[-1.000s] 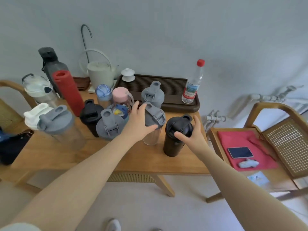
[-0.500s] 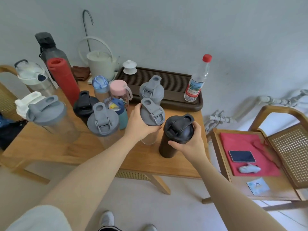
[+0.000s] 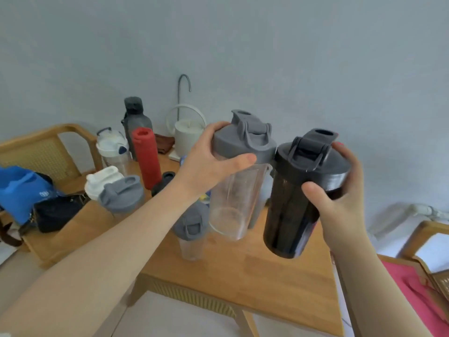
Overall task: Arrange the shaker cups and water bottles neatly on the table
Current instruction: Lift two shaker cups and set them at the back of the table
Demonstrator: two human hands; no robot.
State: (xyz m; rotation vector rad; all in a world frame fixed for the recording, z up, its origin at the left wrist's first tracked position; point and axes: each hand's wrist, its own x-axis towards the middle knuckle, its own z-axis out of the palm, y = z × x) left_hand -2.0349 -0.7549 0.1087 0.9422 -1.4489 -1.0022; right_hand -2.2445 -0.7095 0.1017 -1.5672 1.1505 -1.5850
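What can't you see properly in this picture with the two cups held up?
Head view only:
- Tea tray and red-capped bottle: not visible where the raised clear shaker and black shaker fill the view.
- Blue-lidded bottle: mostly hidden by the left hand.
- Black shaker's contents: dark wall hides them.
- Red cloth: cut off by the right edge.

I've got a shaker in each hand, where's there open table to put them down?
Bare wood runs along the table's near edge, below the black shaker in your right hand and right of the small grey-lidded cup. The left and back are crowded: the red bottle, white-lidded shakers and kettle.
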